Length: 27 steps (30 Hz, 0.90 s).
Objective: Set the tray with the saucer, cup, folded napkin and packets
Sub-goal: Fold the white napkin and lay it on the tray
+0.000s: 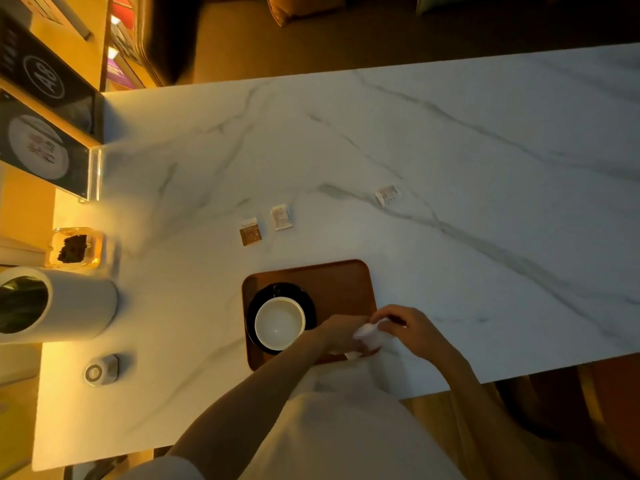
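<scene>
1. Near the front edge of the marble table (485, 161), straight before the person: a wooden tray (332, 275), flat, with rounded corners.
2. On the left half of that tray: a black saucer (294, 292), and on it a white cup (280, 323), upright and set toward the saucer's near rim.
3. Over the tray's near right corner: a white napkin (367, 336), bunched between both hands rather than lying flat (cannot tell whether any part of it touches the wood).
4. Left hand (341, 332): curled round the napkin's lower part and gripping it, with the wrist crossing the tray's near edge just beside the cup.
5. Right hand (412, 329): pinching the napkin's upper end between thumb and bent fingers, just past the tray's right edge.
6. Beyond the tray, on bare marble and off the wood:
   - a brown packet (250, 232);
   - a white packet (281, 217), just beside it to the right;
   - a second white packet (387, 194), well apart from the pair, farther right and farther back.
7. Along the table's left side, well apart from the tray:
   - a white canister (79, 303) with a dark mouth;
   - a glass jar (78, 249) of something dark, behind the canister;
   - a round grey device (102, 372), nearer the person;
   - a clear sign holder (93, 171), at the far left.
</scene>
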Each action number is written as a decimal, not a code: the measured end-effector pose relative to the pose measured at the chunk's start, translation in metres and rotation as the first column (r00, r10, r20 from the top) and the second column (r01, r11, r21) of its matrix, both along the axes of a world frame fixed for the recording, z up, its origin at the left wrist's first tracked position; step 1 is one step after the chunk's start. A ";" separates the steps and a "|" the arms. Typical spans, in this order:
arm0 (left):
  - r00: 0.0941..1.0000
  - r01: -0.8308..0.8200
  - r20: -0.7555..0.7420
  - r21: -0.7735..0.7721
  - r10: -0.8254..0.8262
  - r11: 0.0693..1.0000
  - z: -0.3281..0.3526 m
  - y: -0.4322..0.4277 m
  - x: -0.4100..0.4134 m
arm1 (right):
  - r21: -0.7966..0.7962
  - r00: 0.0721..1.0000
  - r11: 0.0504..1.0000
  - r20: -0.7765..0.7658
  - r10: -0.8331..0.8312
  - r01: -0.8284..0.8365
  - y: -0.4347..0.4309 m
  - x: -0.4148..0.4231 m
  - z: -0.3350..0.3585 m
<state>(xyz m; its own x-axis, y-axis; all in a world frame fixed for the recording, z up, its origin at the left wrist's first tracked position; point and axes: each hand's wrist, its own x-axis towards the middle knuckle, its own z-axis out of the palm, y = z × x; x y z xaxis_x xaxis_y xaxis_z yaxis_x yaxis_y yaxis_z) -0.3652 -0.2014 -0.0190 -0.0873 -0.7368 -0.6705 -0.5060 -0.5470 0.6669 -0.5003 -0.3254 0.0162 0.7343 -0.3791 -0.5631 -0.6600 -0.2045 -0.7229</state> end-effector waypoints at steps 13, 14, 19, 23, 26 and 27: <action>0.920 0.180 0.312 0.197 -0.235 0.964 -0.005 -0.006 0.018 | -0.158 0.987 0.987 -0.161 -0.008 -0.018 0.002 0.018 -0.053; 0.904 0.187 0.352 0.186 -0.243 0.965 -0.008 -0.004 0.017 | -0.178 0.983 0.983 -0.184 0.011 -0.044 0.004 0.016 -0.056; 0.874 0.138 0.442 0.178 -0.204 0.974 -0.016 0.004 0.011 | -0.231 0.975 0.973 -0.219 -0.028 -0.024 0.012 0.003 -0.065; 0.808 0.134 0.565 0.101 -0.168 0.986 -0.012 0.014 0.006 | -0.253 0.979 0.968 -0.195 -0.050 -0.001 0.018 0.000 -0.067; 0.755 0.129 0.646 0.027 -0.116 0.991 -0.006 0.018 0.000 | -0.289 0.985 0.957 -0.158 -0.075 0.027 0.024 -0.002 -0.066; 0.740 0.135 0.663 0.016 -0.112 0.991 -0.005 0.020 -0.001 | -0.303 0.988 0.953 -0.136 -0.072 0.028 0.026 -0.003 -0.066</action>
<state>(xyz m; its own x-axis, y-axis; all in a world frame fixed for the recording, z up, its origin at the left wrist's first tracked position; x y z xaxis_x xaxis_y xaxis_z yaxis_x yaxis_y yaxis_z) -0.3666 -0.1810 -0.0240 0.2774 -0.7723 -0.5715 -0.8878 -0.4334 0.1547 -0.5031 -0.2992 -0.0495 0.6294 -0.5805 -0.5167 -0.7676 -0.3606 -0.5299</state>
